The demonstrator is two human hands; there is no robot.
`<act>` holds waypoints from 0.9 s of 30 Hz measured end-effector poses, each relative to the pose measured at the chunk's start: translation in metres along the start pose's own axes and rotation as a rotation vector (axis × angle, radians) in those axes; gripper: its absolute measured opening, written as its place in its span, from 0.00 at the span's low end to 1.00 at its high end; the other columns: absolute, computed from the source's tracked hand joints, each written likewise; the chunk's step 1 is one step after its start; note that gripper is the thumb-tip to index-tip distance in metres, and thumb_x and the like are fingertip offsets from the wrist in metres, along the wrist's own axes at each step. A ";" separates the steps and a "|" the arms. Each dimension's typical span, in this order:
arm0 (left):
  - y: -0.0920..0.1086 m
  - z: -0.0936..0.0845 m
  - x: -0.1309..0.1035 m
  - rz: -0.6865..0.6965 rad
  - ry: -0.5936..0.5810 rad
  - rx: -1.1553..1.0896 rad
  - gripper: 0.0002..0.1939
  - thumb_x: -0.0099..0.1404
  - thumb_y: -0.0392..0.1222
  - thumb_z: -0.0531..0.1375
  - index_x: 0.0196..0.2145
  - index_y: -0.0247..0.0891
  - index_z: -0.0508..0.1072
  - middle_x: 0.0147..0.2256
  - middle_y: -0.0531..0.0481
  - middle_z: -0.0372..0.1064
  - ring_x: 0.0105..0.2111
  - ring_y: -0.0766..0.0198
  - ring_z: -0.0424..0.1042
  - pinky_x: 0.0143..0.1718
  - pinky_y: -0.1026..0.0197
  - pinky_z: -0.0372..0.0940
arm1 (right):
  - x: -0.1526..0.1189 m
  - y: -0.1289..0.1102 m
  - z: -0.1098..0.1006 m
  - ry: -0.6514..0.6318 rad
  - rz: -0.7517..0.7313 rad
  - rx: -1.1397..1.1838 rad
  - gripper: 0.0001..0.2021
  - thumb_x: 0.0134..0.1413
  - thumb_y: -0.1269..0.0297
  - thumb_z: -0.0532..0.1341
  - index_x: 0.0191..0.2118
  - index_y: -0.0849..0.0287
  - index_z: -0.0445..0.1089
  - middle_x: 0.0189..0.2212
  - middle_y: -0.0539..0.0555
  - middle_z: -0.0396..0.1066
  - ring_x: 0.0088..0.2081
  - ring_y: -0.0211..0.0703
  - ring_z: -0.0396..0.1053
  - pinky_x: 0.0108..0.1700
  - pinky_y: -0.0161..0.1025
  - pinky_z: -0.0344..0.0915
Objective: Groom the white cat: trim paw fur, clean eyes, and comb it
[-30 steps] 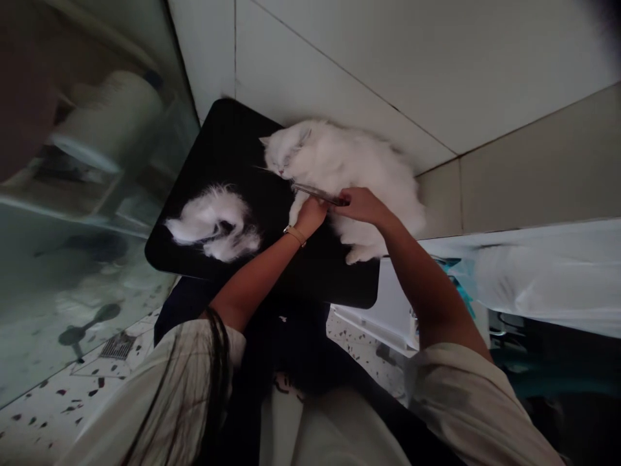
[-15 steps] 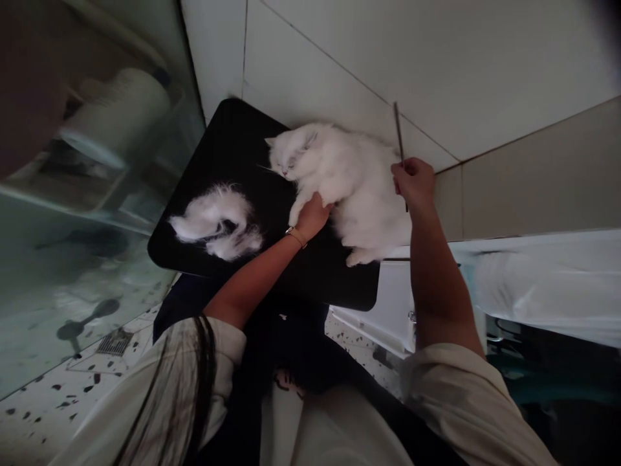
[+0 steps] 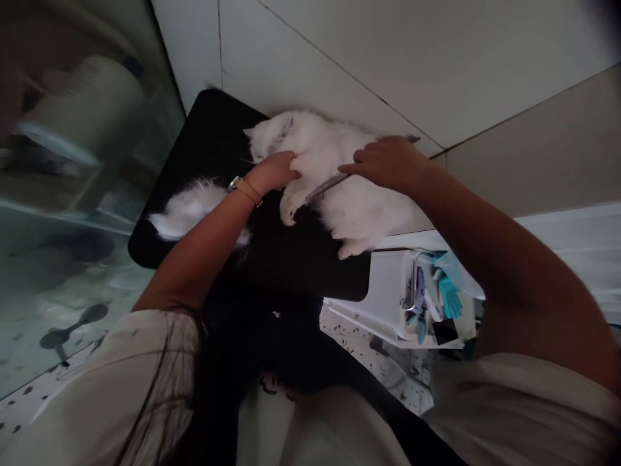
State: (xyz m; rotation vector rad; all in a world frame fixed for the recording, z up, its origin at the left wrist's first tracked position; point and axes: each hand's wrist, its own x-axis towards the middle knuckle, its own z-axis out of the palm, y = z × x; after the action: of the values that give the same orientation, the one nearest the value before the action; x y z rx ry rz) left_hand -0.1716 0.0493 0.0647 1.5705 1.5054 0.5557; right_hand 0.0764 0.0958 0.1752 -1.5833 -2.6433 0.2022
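A long-haired white cat (image 3: 334, 142) lies on its side on a black table top (image 3: 291, 259), its head to the left, partly covered by my hand. My left hand (image 3: 274, 171), a watch on its wrist, is closed on the cat at the chest and upper foreleg. My right hand (image 3: 388, 162) grips a thin metal comb (image 3: 327, 188). The comb's near end lies against the cat's belly fur just beside a front paw, and its other end sticks out past my knuckles. A clump of loose white fur (image 3: 187, 207) sits left of my left forearm, which partly hides it.
A tiled wall (image 3: 315, 58) runs right behind the table. A glass panel (image 3: 72, 272) stands at left, with a blurred white container behind it. Low on the right, a white tray (image 3: 378, 278) holds tools and a teal glove (image 3: 450, 298). The floor is speckled.
My right hand has come left and brought the comb from beside the cat down onto its fur. My left hand has shifted up and left from the foreleg toward the chest.
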 end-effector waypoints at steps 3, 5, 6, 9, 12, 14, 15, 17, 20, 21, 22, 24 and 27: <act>0.004 -0.011 0.001 0.007 -0.028 0.059 0.19 0.66 0.38 0.62 0.54 0.32 0.73 0.46 0.40 0.70 0.44 0.48 0.76 0.46 0.54 0.71 | 0.028 0.006 0.012 -0.043 -0.006 -0.011 0.14 0.66 0.59 0.60 0.29 0.59 0.73 0.23 0.47 0.68 0.39 0.38 0.71 0.44 0.39 0.59; 0.008 -0.017 -0.001 0.003 -0.033 0.089 0.19 0.66 0.39 0.62 0.53 0.30 0.73 0.44 0.40 0.70 0.43 0.48 0.76 0.46 0.54 0.71 | 0.044 0.017 0.017 -0.067 0.027 -0.048 0.18 0.69 0.60 0.57 0.27 0.62 0.71 0.21 0.47 0.67 0.35 0.34 0.69 0.43 0.39 0.58; 0.010 -0.021 -0.001 -0.004 -0.034 0.098 0.18 0.66 0.39 0.62 0.52 0.30 0.74 0.42 0.40 0.70 0.43 0.47 0.76 0.46 0.54 0.71 | 0.050 0.023 0.018 -0.110 0.030 -0.098 0.18 0.68 0.62 0.58 0.26 0.63 0.70 0.19 0.47 0.65 0.33 0.33 0.68 0.43 0.39 0.58; 0.016 -0.029 -0.001 -0.021 -0.040 0.129 0.15 0.65 0.40 0.62 0.47 0.29 0.76 0.38 0.41 0.70 0.44 0.46 0.75 0.47 0.55 0.71 | 0.052 0.047 0.018 -0.236 0.023 -0.262 0.16 0.60 0.65 0.65 0.21 0.61 0.68 0.13 0.45 0.54 0.26 0.35 0.62 0.42 0.43 0.60; 0.018 -0.036 0.005 -0.014 -0.026 0.165 0.13 0.65 0.40 0.62 0.44 0.29 0.77 0.35 0.41 0.69 0.45 0.45 0.75 0.48 0.54 0.70 | 0.034 0.074 0.017 -0.217 0.000 -0.181 0.20 0.60 0.60 0.65 0.19 0.58 0.65 0.12 0.44 0.49 0.23 0.37 0.60 0.42 0.46 0.62; 0.016 -0.039 0.011 -0.014 -0.006 0.160 0.13 0.65 0.39 0.62 0.44 0.29 0.78 0.35 0.41 0.69 0.46 0.45 0.74 0.49 0.54 0.70 | 0.013 0.089 0.016 -0.193 -0.007 -0.051 0.23 0.64 0.55 0.61 0.19 0.58 0.64 0.12 0.45 0.51 0.23 0.38 0.61 0.41 0.44 0.62; 0.014 -0.040 0.013 -0.017 0.003 0.147 0.13 0.64 0.39 0.62 0.44 0.29 0.78 0.35 0.41 0.69 0.47 0.46 0.74 0.50 0.54 0.70 | 0.001 0.094 0.014 -0.198 0.008 -0.020 0.23 0.65 0.53 0.60 0.19 0.57 0.64 0.12 0.45 0.51 0.22 0.38 0.60 0.40 0.43 0.62; 0.012 -0.041 0.018 -0.026 0.014 0.118 0.14 0.64 0.40 0.63 0.45 0.30 0.78 0.36 0.41 0.70 0.47 0.46 0.74 0.50 0.53 0.70 | -0.022 0.097 0.012 -0.255 0.060 -0.058 0.22 0.63 0.51 0.61 0.21 0.57 0.65 0.12 0.45 0.51 0.21 0.37 0.59 0.37 0.41 0.60; 0.014 -0.041 0.022 -0.034 0.017 0.101 0.15 0.64 0.41 0.63 0.46 0.30 0.78 0.37 0.41 0.70 0.46 0.46 0.75 0.50 0.51 0.69 | -0.048 0.078 0.019 -0.342 0.085 -0.211 0.12 0.60 0.55 0.63 0.29 0.56 0.70 0.16 0.46 0.60 0.21 0.39 0.60 0.34 0.40 0.59; 0.016 -0.041 0.023 -0.039 0.009 0.108 0.16 0.64 0.42 0.63 0.46 0.30 0.78 0.37 0.41 0.70 0.46 0.45 0.75 0.50 0.51 0.69 | -0.053 0.068 0.026 -0.347 0.072 -0.244 0.10 0.60 0.55 0.63 0.33 0.55 0.72 0.20 0.48 0.66 0.23 0.41 0.62 0.33 0.40 0.58; 0.019 -0.042 0.025 -0.049 -0.001 0.122 0.16 0.65 0.42 0.63 0.47 0.29 0.78 0.37 0.41 0.70 0.46 0.45 0.76 0.49 0.51 0.69 | -0.055 0.056 0.034 -0.335 0.058 -0.261 0.08 0.61 0.55 0.62 0.38 0.53 0.72 0.25 0.50 0.70 0.25 0.42 0.64 0.33 0.40 0.58; 0.024 -0.043 0.028 -0.070 -0.012 0.166 0.17 0.67 0.44 0.62 0.48 0.28 0.77 0.35 0.42 0.70 0.45 0.45 0.76 0.49 0.52 0.69 | -0.055 0.032 0.055 -0.274 0.052 -0.268 0.10 0.65 0.54 0.58 0.45 0.52 0.70 0.33 0.54 0.75 0.30 0.46 0.68 0.35 0.42 0.59; 0.028 -0.044 0.032 -0.057 -0.017 0.205 0.18 0.68 0.45 0.63 0.48 0.25 0.75 0.32 0.42 0.71 0.42 0.47 0.77 0.48 0.52 0.69 | -0.046 0.005 0.085 -0.207 0.142 -0.257 0.12 0.69 0.57 0.51 0.48 0.54 0.66 0.36 0.58 0.75 0.34 0.49 0.70 0.37 0.42 0.60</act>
State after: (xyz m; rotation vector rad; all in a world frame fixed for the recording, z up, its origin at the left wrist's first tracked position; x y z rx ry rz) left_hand -0.1857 0.0952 0.1032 1.6768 1.6302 0.3637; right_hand 0.0932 0.0506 0.0916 -1.9296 -2.8068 0.0333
